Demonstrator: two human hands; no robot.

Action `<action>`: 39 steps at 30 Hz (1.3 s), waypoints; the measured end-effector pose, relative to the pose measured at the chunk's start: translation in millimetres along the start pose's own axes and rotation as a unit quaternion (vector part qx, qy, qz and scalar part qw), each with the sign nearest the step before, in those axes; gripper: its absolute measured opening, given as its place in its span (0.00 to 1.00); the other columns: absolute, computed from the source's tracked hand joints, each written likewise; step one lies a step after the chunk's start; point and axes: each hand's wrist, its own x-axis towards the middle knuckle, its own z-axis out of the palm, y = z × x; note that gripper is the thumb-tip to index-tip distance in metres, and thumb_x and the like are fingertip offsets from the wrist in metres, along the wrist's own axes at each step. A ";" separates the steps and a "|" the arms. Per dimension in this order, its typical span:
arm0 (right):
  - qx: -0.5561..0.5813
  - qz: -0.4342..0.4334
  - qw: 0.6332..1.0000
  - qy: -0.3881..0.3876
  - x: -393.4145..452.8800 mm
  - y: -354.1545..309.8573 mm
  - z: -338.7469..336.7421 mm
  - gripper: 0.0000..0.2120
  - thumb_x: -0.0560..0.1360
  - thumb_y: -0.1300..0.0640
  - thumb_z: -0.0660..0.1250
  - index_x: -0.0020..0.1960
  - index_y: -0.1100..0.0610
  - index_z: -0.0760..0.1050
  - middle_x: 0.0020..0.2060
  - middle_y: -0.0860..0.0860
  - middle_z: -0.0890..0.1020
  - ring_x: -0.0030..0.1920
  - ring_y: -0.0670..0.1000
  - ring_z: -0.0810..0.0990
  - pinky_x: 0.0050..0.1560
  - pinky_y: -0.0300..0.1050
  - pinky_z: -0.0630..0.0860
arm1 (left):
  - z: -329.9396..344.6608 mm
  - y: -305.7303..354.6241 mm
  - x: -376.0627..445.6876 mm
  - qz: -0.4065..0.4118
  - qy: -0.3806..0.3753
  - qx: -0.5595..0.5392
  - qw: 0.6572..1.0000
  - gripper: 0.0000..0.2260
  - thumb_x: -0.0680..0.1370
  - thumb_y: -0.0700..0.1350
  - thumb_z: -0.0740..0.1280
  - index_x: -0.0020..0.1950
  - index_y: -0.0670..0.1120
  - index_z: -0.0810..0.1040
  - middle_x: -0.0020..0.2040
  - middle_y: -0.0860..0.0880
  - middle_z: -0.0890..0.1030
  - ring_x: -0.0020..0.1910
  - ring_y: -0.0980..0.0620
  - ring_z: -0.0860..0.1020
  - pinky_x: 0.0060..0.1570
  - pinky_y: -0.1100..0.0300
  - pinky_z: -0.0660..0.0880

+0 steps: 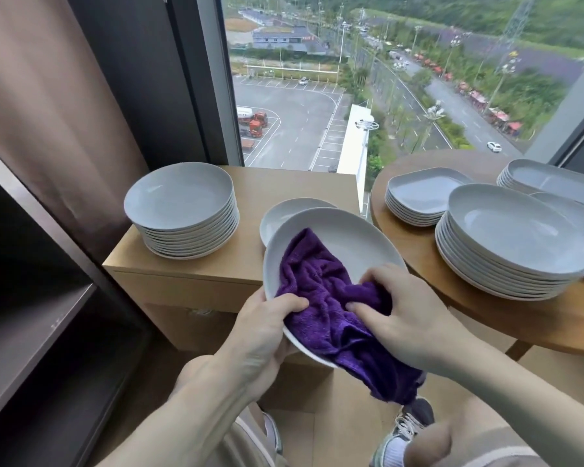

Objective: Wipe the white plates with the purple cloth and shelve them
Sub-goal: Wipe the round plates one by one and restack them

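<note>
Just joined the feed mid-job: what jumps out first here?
The purple cloth in the centre, pressed into a white plate by the right hand while the left hand grips the plate's near rim. Behind stand plate stacks: one on the wooden cabinet, more on the round table at right.

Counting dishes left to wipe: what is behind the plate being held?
Behind the held plate a single white plate lies on the wooden cabinet. Only its far-left part shows; the rest is covered, so anything beneath it cannot be seen.

The far-right stack of oblong white plates (562, 182) runs off the right edge. The folded purple terry cloth (331, 298) hides the held round white plate's (348, 237) near half.
</note>
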 end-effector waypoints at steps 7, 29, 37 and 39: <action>0.125 0.094 0.982 0.105 21.2 17.3 -19.1 0.10 0.76 0.59 0.73 0.50 0.49 0.74 0.41 0.47 0.83 0.42 0.43 0.81 0.46 0.38 0.73 | -3.8 3.4 3.1 0.000 0.001 0.020 1.000 0.14 0.77 0.29 0.63 0.61 0.38 0.80 0.46 0.41 0.86 0.39 0.46 0.85 0.33 0.55 0.82; -0.184 0.058 0.981 -0.022 -0.7 7.7 13.2 0.40 0.73 0.30 0.52 0.79 0.49 0.63 0.76 0.49 0.64 0.77 0.50 0.59 0.78 0.47 0.58 | 7.1 -10.0 -0.5 0.037 -0.006 -0.053 0.998 0.28 0.64 0.35 0.70 0.65 0.42 0.79 0.55 0.40 0.87 0.52 0.38 0.86 0.45 0.47 0.85; 0.003 -0.036 0.999 0.006 -2.2 23.7 30.8 0.28 0.75 0.64 0.64 0.74 0.51 0.74 0.72 0.39 0.71 0.74 0.39 0.66 0.77 0.36 0.59 | 14.5 -9.5 -6.2 0.022 -0.027 -0.029 0.999 0.26 0.70 0.37 0.79 0.68 0.42 0.78 0.60 0.38 0.85 0.59 0.36 0.84 0.55 0.41 0.83; 0.021 -0.076 0.997 -0.003 -3.5 22.4 31.1 0.30 0.72 0.66 0.60 0.73 0.50 0.76 0.72 0.38 0.72 0.74 0.39 0.68 0.77 0.37 0.61 | 15.7 -6.9 -7.2 0.013 -0.034 -0.034 0.999 0.24 0.72 0.42 0.79 0.68 0.43 0.79 0.61 0.38 0.84 0.60 0.37 0.83 0.58 0.39 0.81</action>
